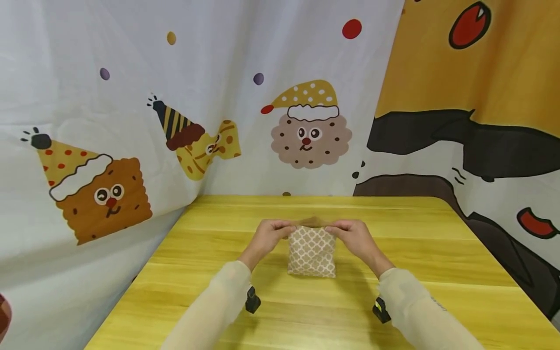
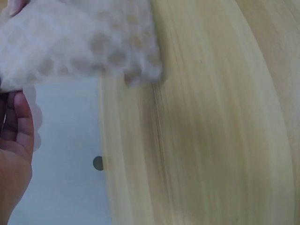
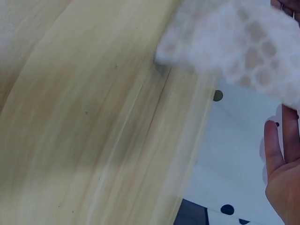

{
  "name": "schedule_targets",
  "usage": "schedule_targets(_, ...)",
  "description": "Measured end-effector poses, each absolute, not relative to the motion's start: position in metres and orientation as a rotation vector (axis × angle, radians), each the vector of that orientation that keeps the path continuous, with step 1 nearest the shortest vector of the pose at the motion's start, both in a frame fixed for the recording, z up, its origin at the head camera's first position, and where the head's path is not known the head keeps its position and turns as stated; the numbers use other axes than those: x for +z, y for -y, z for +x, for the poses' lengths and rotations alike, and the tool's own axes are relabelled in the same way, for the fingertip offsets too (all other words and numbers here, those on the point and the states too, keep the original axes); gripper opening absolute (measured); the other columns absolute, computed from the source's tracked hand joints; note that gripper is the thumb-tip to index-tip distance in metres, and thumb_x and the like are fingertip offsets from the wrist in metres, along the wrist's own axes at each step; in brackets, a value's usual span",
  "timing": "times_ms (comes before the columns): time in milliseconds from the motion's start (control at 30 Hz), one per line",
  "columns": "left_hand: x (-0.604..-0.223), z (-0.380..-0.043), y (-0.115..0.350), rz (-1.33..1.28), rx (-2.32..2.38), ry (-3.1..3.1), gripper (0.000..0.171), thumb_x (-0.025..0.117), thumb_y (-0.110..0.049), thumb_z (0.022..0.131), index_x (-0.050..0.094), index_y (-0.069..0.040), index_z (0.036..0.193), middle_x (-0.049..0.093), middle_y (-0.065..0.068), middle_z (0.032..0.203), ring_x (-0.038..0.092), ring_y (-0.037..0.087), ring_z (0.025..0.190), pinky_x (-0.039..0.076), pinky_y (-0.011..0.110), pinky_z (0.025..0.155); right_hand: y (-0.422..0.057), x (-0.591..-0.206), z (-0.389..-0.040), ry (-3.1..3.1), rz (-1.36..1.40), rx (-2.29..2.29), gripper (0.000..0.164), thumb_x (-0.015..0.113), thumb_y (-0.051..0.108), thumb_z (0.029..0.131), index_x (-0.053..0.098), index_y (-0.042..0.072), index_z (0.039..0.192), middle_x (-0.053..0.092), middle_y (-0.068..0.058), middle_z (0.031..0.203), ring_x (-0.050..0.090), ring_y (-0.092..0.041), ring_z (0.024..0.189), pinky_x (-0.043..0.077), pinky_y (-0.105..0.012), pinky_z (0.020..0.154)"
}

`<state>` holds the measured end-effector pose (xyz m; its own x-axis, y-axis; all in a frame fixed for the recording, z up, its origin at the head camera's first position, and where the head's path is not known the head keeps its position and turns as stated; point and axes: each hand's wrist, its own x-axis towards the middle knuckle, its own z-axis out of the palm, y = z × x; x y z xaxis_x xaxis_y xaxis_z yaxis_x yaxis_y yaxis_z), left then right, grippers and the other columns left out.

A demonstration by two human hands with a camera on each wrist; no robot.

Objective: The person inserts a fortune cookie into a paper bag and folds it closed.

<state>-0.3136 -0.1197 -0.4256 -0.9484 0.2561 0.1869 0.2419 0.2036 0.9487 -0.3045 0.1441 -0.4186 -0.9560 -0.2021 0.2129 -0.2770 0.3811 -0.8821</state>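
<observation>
A small tan bag [image 1: 311,253] with a white lattice print hangs upright over the middle of the table, its lower edge toward me. A plain brown edge shows behind its mouth. My left hand [image 1: 273,236] pinches the upper left corner between thumb and fingers, while my right hand [image 1: 353,236] does the same at the upper right corner. In the left wrist view the bag [image 2: 93,42] is blurred, with the left hand [image 2: 16,154] at its edge. The right wrist view has the bag [image 3: 243,47] above the right hand [image 3: 288,178], also blurred.
The yellow wood-grain table [image 1: 350,301] runs back to a white curtain [image 1: 218,58] printed with cartoon biscuits. Small black devices [image 1: 253,300] sit under both wrists. On the right, an orange and black part of the curtain [image 1: 437,87] borders the table.
</observation>
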Motion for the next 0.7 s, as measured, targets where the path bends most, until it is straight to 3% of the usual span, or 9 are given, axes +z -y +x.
schedule_targets(100, -0.428, -0.315, 0.122, 0.506, 1.899, -2.418, 0.018, 0.066, -0.014, 0.096, 0.077, -0.001, 0.105, 0.073, 0.009, 0.104, 0.067, 0.018, 0.09, 0.056, 0.04, 0.084, -0.148, -0.422, -0.306, 2.562, 0.417, 1.668, 0.022, 0.069, 0.03, 0.095, 0.078, 0.01, 0.097, 0.071, -0.005, 0.09, 0.058, -0.019, 0.078, 0.049, -0.036, 0.077)
schedule_targets(267, -0.432, -0.315, 0.125, 0.487, 1.876, -2.374, 0.017, 0.067, -0.012, 0.096, 0.076, -0.001, 0.105, 0.073, 0.006, 0.103, 0.066, 0.015, 0.088, 0.056, 0.036, 0.082, -0.15, -0.427, -0.308, 2.577, 0.385, 1.731, 0.021, 0.068, 0.028, 0.096, 0.078, 0.008, 0.094, 0.073, -0.003, 0.095, 0.064, -0.021, 0.09, 0.052, -0.037, 0.08)
schedule_targets(467, -0.438, -0.316, 0.128, 0.5, 1.908, -2.275, 0.022, 0.066, -0.009, 0.096, 0.072, 0.002, 0.115, 0.072, 0.009, 0.104, 0.065, 0.014, 0.086, 0.057, 0.036, 0.081, -0.15, -0.434, -0.309, 2.558, 0.442, 1.834, 0.02, 0.065, 0.016, 0.098, 0.075, 0.002, 0.107, 0.073, -0.01, 0.1, 0.067, -0.022, 0.09, 0.055, -0.038, 0.081)
schedule_targets(700, -0.443, -0.316, 0.127, 0.503, 1.888, -2.277, 0.021, 0.059, -0.004, 0.097, 0.074, -0.001, 0.11, 0.07, 0.008, 0.114, 0.064, 0.015, 0.089, 0.055, 0.036, 0.081, -0.148, -0.439, -0.309, 2.484, 0.515, 1.972, 0.023, 0.056, 0.001, 0.099, 0.07, -0.006, 0.116, 0.069, -0.018, 0.113, 0.068, -0.026, 0.095, 0.057, -0.035, 0.081)
